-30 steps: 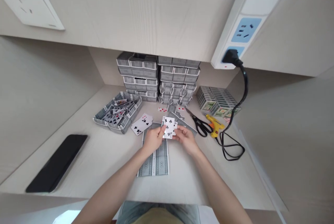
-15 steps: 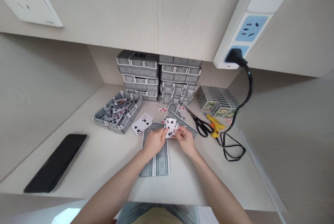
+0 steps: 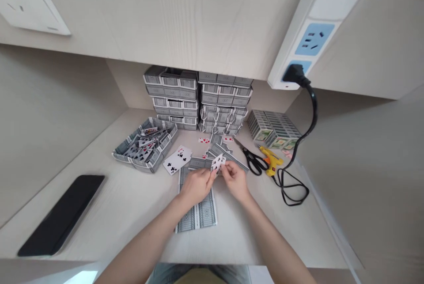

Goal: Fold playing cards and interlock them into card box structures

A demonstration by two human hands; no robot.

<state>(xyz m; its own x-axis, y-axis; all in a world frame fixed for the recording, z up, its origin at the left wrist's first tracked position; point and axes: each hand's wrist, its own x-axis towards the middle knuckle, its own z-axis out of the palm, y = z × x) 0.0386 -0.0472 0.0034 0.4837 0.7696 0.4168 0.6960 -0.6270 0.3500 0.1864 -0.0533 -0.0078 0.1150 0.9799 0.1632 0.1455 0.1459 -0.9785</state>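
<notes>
A white playing card (image 3: 217, 163) with black clubs is pinched between my two hands, tilted, its face toward me. My left hand (image 3: 198, 184) grips its left lower edge, fingers closed. On the other side my right hand (image 3: 234, 178) holds the right edge between thumb and fingers. Below my left hand lies a flat panel of joined grey-backed cards (image 3: 206, 213), partly hidden by that hand and forearm. Behind the held card, folded grey card strips (image 3: 228, 154) lie in a loose pile. Several face-up cards (image 3: 177, 160) rest just left of the hands.
A card-built tray (image 3: 152, 168) of loose cards stands left, beyond a black phone (image 3: 61, 215). Stacked card boxes (image 3: 175, 93) fill the back. On the right are scissors (image 3: 255, 161), a yellow glue gun (image 3: 271, 159) with its black cord (image 3: 294, 187), and card packs (image 3: 274, 128).
The held card has tilted and now looks narrower and shorter between my fingers. Both hands stay on it. The whole view has shifted slightly.
</notes>
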